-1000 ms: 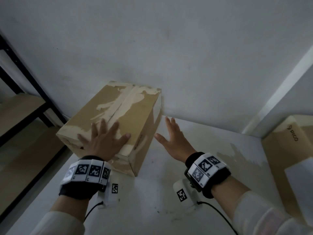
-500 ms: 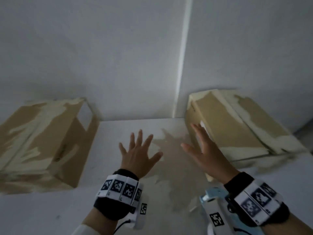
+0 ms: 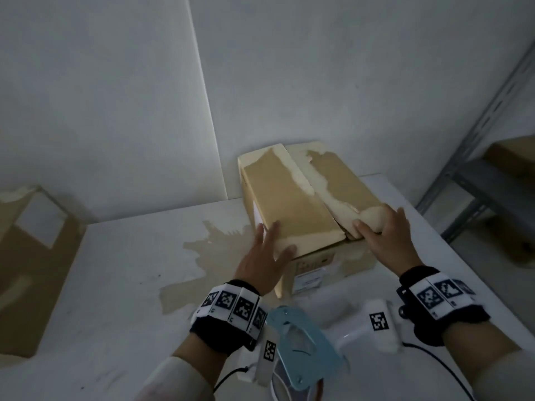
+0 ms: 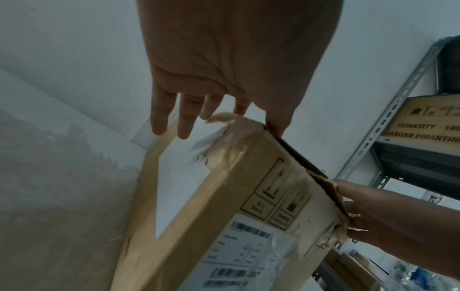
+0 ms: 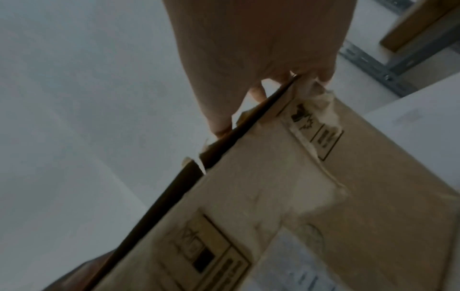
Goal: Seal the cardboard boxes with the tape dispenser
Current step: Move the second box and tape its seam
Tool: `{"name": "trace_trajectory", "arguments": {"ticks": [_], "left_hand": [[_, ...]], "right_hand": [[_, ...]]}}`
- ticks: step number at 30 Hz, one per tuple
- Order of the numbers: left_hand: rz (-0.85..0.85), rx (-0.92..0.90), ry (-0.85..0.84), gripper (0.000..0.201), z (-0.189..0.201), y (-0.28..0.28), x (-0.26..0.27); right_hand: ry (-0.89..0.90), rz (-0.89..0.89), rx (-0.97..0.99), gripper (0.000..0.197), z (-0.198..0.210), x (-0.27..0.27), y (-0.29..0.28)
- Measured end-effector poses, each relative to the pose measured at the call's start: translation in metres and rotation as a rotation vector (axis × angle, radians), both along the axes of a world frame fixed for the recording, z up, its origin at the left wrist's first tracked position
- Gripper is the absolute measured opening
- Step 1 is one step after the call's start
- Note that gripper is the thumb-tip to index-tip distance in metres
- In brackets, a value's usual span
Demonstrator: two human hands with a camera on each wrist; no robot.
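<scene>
A cardboard box (image 3: 289, 204) with torn tape residue stands on the white table (image 3: 115, 285) against the wall, its two top flaps meeting at a slightly gaping seam. My left hand (image 3: 266, 250) has straight fingers along the box's left side and its thumb on the left flap's near corner. My right hand (image 3: 385, 238) lies flat over the right flap's near corner, thumb toward the seam. The left wrist view shows the box's (image 4: 248, 196) labelled end face and the raised flap edge. A light blue tape dispenser (image 3: 301, 348) lies on the table below my wrists; neither hand holds it.
A second cardboard box (image 3: 31, 256) stands at the table's left end. A brownish patch (image 3: 208, 256) marks the table left of the box. A grey metal shelf (image 3: 477, 175) holding more boxes stands just right of the table.
My view swung right, from the left box to this one. Both hands left the left box, crossed the table and now rest on this box's near corners.
</scene>
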State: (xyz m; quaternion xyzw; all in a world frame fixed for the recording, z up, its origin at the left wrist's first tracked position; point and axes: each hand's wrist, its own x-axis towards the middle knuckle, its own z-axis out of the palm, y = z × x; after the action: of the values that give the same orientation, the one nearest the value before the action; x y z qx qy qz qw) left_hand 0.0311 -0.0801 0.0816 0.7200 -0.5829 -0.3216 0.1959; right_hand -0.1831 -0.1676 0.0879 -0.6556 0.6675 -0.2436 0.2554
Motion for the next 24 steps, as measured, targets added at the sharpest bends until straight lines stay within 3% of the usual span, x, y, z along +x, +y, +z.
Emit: {"name": "trace_trajectory", "arguments": {"ticks": [2, 4, 8, 12, 16, 21, 24], "left_hand": [[0.013, 0.003, 0.004, 0.066, 0.002, -0.002, -0.002], [0.029, -0.005, -0.036, 0.06, 0.008, -0.002, -0.002], [0.075, -0.004, -0.134, 0.057, 0.006, 0.0, 0.007], [0.071, -0.01, -0.133, 0.06, -0.002, 0.0, 0.015], [0.091, -0.033, -0.116, 0.059, -0.002, 0.001, 0.014], [0.091, -0.021, -0.129, 0.058, -0.002, 0.004, 0.012], [0.094, -0.013, -0.133, 0.059, -0.001, 0.004, 0.012]], "right_hand": [[0.01, 0.036, -0.032, 0.062, -0.002, -0.005, -0.003], [-0.06, 0.112, -0.017, 0.064, -0.003, -0.01, 0.003], [-0.338, 0.226, 0.1, 0.102, -0.018, -0.026, 0.033], [-0.375, 0.256, 0.117, 0.084, -0.049, -0.035, 0.061], [-0.17, 0.364, 0.167, 0.063, -0.073, -0.042, 0.083], [0.421, 0.924, 0.277, 0.07, -0.091, -0.027, 0.092], [0.552, 0.95, 0.144, 0.056, -0.1, -0.016, 0.092]]}}
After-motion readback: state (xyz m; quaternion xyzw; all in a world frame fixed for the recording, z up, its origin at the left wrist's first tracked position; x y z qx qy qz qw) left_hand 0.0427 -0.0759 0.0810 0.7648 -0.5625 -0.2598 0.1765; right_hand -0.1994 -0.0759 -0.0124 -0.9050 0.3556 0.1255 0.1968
